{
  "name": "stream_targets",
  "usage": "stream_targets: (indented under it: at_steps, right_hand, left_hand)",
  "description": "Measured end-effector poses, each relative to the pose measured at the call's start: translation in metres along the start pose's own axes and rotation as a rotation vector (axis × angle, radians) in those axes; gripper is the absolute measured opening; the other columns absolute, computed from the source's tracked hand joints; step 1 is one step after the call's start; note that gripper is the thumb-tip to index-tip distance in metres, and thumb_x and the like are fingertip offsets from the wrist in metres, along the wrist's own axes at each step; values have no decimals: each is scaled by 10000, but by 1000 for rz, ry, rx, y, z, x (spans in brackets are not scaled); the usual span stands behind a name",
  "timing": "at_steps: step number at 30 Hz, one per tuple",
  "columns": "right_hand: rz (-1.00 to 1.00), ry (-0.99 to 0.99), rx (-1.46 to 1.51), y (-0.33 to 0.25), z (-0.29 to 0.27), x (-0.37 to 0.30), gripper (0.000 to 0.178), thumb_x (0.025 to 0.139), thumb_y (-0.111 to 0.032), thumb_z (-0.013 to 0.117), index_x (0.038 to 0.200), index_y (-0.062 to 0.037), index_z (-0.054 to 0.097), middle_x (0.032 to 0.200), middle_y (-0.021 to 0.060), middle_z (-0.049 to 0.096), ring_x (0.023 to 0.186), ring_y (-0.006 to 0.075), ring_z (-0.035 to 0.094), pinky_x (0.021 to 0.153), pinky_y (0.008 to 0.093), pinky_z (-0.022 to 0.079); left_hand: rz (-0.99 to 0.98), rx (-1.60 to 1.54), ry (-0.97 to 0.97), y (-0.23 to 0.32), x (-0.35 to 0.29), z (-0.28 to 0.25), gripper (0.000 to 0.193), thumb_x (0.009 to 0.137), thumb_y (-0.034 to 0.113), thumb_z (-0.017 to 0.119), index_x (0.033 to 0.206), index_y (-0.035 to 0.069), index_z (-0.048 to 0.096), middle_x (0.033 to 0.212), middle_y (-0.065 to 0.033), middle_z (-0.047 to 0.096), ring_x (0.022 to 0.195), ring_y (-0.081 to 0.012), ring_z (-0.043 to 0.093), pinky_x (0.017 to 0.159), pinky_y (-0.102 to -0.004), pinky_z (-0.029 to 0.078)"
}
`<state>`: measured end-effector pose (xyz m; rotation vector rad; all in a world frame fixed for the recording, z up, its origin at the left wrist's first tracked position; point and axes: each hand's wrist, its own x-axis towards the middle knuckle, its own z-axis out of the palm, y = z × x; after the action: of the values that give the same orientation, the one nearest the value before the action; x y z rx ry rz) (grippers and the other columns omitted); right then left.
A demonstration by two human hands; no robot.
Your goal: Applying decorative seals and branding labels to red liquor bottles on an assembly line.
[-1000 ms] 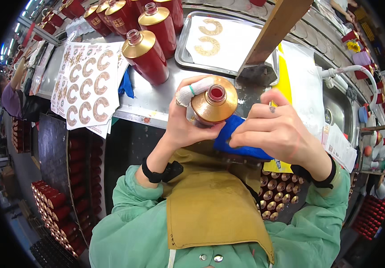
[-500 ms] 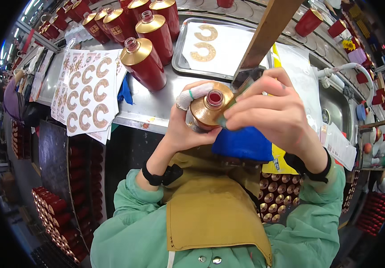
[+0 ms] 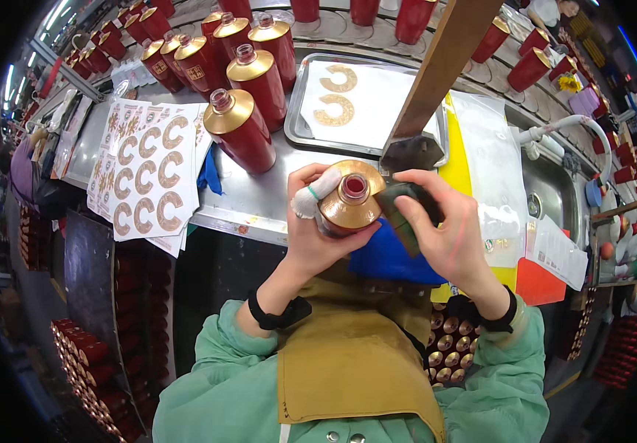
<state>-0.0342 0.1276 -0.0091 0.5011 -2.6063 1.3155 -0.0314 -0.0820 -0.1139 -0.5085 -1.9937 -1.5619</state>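
Observation:
My left hand wraps round a bottle with a gold shoulder and a bare glass neck, its mouth tipped up toward me. A white finger cover with a green band is on one of its fingers. Pinched in my right hand is a dark green pad, slightly blurred, close against the bottle's right side; whether it touches cannot be told. Below the hands lies something blue. Standing at the left are several red bottles with gold shoulders, the closest one beyond my left hand.
Sheets of C-shaped gold decals lie left on the metal table. A metal tray holds white paper with two such decals. A wooden post rises beyond my right hand. At right is a sink; behind, a conveyor carries red bottles.
My right hand has come lower, its fingers turned, and the green pad now shows more fully. The bottle stays in my left hand, slightly lower. The view has shifted a little.

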Motion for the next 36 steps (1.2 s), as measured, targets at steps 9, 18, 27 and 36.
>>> stream_targets:
  at_steps: [9, 18, 27, 36]
  right_hand:
    - [69, 64, -92, -18, 13, 10, 183, 966, -71, 679, 1126, 15, 698, 1021, 241, 732, 964, 430, 713, 850, 450, 558]
    - [-211, -4, -163, -3, 11, 38, 162, 981, -118, 666, 1105, -20, 700, 991, 217, 713, 931, 423, 699, 841, 489, 555]
    - [-122, -87, -239, -5, 4, 46, 159, 979, -83, 656, 1107, 3, 695, 1031, 214, 724, 956, 414, 706, 856, 458, 559]
    - [12, -86, -389, -12, 9, 46, 157, 979, -86, 660, 1109, -14, 710, 1037, 198, 737, 974, 373, 723, 855, 427, 567]
  left_hand:
    - [40, 157, 94, 4, -3, 12, 859, 628, 245, 1032, 1300, 47, 535, 1259, -135, 474, 1121, -289, 565, 921, -396, 517]
    - [-75, 52, 91, 12, -2, 5, 868, 625, 276, 1032, 1295, 29, 539, 1234, -142, 473, 1113, -290, 565, 931, -397, 508]
    - [-61, -25, -51, 18, 3, -7, 784, 692, 229, 998, 1327, 9, 596, 1295, -136, 585, 1171, -267, 670, 980, -379, 574]
    - [-73, 202, 120, 17, -12, 13, 872, 646, 306, 1042, 1325, 20, 576, 1254, -109, 499, 1109, -255, 608, 933, -361, 553]
